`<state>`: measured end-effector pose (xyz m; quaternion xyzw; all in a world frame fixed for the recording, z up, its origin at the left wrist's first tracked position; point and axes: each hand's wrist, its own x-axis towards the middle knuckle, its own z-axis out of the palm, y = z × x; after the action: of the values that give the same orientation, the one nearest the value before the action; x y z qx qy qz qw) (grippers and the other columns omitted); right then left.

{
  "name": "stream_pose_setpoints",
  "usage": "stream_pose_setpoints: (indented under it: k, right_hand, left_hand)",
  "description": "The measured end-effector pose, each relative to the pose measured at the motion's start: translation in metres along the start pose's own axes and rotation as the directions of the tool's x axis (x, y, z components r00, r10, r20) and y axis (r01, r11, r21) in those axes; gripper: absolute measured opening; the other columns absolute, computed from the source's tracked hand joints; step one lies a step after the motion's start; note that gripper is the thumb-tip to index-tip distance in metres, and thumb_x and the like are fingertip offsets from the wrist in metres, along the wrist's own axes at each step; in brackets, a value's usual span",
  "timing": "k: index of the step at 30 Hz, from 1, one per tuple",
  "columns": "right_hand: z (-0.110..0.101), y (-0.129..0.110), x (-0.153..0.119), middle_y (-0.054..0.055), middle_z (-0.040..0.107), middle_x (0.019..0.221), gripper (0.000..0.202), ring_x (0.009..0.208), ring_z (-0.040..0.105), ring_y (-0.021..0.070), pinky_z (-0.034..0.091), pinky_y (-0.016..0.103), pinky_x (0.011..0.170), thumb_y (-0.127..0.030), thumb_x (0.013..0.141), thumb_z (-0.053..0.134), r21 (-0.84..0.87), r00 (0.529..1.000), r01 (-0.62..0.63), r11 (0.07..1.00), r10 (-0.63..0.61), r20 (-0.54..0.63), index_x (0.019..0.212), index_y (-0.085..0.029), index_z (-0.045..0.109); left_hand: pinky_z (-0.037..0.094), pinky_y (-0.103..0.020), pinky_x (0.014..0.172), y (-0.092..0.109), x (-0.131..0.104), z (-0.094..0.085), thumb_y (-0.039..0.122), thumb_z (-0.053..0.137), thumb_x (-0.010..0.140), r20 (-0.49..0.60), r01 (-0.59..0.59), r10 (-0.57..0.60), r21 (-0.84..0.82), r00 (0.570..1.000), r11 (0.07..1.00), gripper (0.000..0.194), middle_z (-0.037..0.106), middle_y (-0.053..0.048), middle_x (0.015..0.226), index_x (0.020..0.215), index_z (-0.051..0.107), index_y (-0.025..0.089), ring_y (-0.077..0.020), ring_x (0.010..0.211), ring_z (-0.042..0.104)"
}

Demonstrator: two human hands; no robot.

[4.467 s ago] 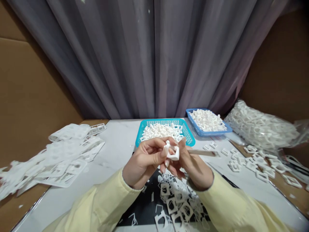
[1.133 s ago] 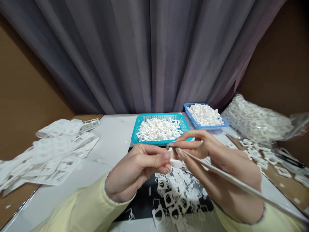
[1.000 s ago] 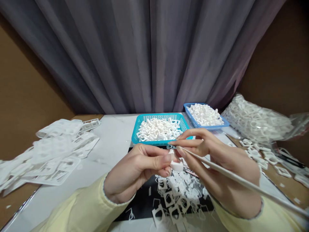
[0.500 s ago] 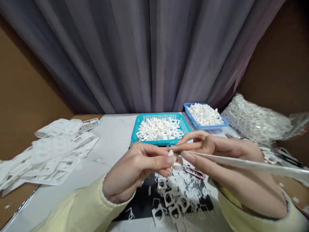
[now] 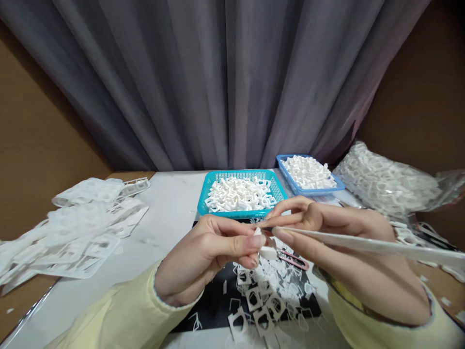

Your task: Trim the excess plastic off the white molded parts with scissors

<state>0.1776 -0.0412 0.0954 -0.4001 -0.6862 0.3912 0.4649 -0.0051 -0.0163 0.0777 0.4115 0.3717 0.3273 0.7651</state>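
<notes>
My left hand (image 5: 214, 245) is closed, thumb against fingers, on a small white cut-out piece (image 5: 268, 252). Between the thumb and fingers of my right hand (image 5: 327, 228) runs a thin white sheet (image 5: 378, 248), seen nearly edge-on and stretching off to the right. The fingertips of both hands almost meet, and whether the piece is still joined to the sheet is hidden there. Below them, a black mat (image 5: 218, 295) carries a heap of white scraps and small square frames (image 5: 254, 298). A pink-handled tool (image 5: 296, 261) lies among the scraps.
Behind my hands stands a teal basket (image 5: 202, 194) of small white pieces, with a blue basket (image 5: 337, 186) of similar pieces to its right. A clear bag (image 5: 392, 179) of white pieces lies far right. Punched white sheets (image 5: 83, 228) are piled left. A grey curtain (image 5: 225, 87) hangs behind.
The small white piece at my left fingertips has tilted and sits slightly lower, its face showing differently. Both hands have stayed almost in place.
</notes>
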Motion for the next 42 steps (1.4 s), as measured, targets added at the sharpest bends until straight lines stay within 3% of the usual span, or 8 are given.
stream_pose_setpoints:
  k: [10, 13, 17, 20, 27, 32, 42]
  right_hand:
    - [0.001, 0.002, -0.004, 0.004, 0.068, 0.082, 0.028, 0.092, 0.061, 0.0194, 0.052, 0.032, 0.075, -0.019, 0.082, 0.060, -0.038, 0.994, 0.109, 0.993, -0.109, 0.003, 0.057, -0.020, 0.047]
    - [0.003, 0.002, -0.006, 0.004, 0.068, 0.088, 0.024, 0.091, 0.061, 0.0169, 0.052, 0.028, 0.072, -0.016, 0.083, 0.058, -0.182, 0.981, 0.192, 0.964, -0.194, 0.009, 0.061, -0.020, 0.049]
    - [0.010, 0.009, -0.005, 0.004, 0.068, 0.092, 0.014, 0.093, 0.060, 0.0166, 0.050, 0.029, 0.075, -0.009, 0.080, 0.057, -0.420, 0.928, 0.337, 0.843, -0.372, -0.001, 0.072, -0.020, 0.056]
    - [0.012, 0.014, -0.006, 0.002, 0.068, 0.090, 0.017, 0.097, 0.058, 0.0177, 0.049, 0.032, 0.081, -0.006, 0.079, 0.056, -0.455, 0.907, 0.358, 0.816, -0.419, -0.038, 0.073, -0.021, 0.056]
    - [0.004, 0.002, -0.009, 0.002, 0.068, 0.092, 0.018, 0.096, 0.062, 0.0190, 0.055, 0.029, 0.078, -0.017, 0.080, 0.061, -0.191, 0.958, 0.225, 0.955, -0.253, -0.135, 0.064, -0.022, 0.054]
    - [0.004, -0.001, -0.005, 0.005, 0.069, 0.090, 0.028, 0.100, 0.061, 0.0222, 0.054, 0.034, 0.080, -0.023, 0.079, 0.064, 0.010, 0.999, 0.030, 1.000, -0.029, -0.036, 0.056, -0.020, 0.049]
    - [0.005, 0.003, -0.010, 0.003, 0.069, 0.091, 0.021, 0.097, 0.061, 0.0186, 0.055, 0.027, 0.075, -0.018, 0.079, 0.063, -0.058, 0.994, 0.099, 0.993, -0.101, -0.035, 0.060, -0.020, 0.054]
  left_hand:
    - [0.038, -0.011, 0.044, -0.001, 0.003, -0.001, 0.019, 0.077, 0.062, 0.003, 0.010, -0.010, 0.018, 1.000, 1.000, 0.009, 0.059, 0.000, 0.050, 0.060, 0.074, 0.011, -0.0034, 0.045, 0.048]
    - [0.039, -0.011, 0.045, 0.000, 0.004, 0.000, 0.018, 0.077, 0.062, 0.003, 0.003, -0.003, 0.012, 1.000, 1.000, 0.008, 0.059, 0.000, 0.050, 0.061, 0.074, 0.011, -0.0037, 0.046, 0.049]
    - [0.039, -0.010, 0.046, 0.000, 0.002, -0.001, 0.016, 0.075, 0.065, 0.001, -0.027, 0.027, 0.012, 1.000, 1.000, 0.007, 0.059, 0.001, 0.049, 0.060, 0.073, 0.011, -0.0034, 0.046, 0.050]
    - [0.039, -0.011, 0.046, 0.000, -0.001, -0.002, 0.016, 0.073, 0.067, 0.005, -0.052, 0.052, 0.044, 0.999, 0.998, 0.007, 0.060, 0.000, 0.052, 0.063, 0.073, 0.011, -0.0034, 0.047, 0.051]
    - [0.041, -0.012, 0.049, 0.001, -0.003, -0.002, 0.015, 0.071, 0.069, -0.004, -0.088, 0.089, 0.077, 0.996, 0.993, 0.009, 0.061, 0.000, 0.051, 0.062, 0.073, 0.011, -0.0042, 0.048, 0.052]
    - [0.039, -0.011, 0.047, 0.000, -0.004, -0.002, 0.014, 0.071, 0.068, -0.012, -0.111, 0.112, 0.082, 0.994, 0.990, 0.008, 0.062, 0.001, 0.049, 0.060, 0.073, 0.011, -0.0037, 0.047, 0.052]
    - [0.039, -0.016, 0.049, 0.001, -0.003, 0.001, 0.014, 0.071, 0.066, -0.029, -0.096, 0.098, 0.076, 0.995, 0.993, 0.010, 0.062, -0.001, 0.046, 0.056, 0.073, 0.011, -0.0059, 0.046, 0.050]
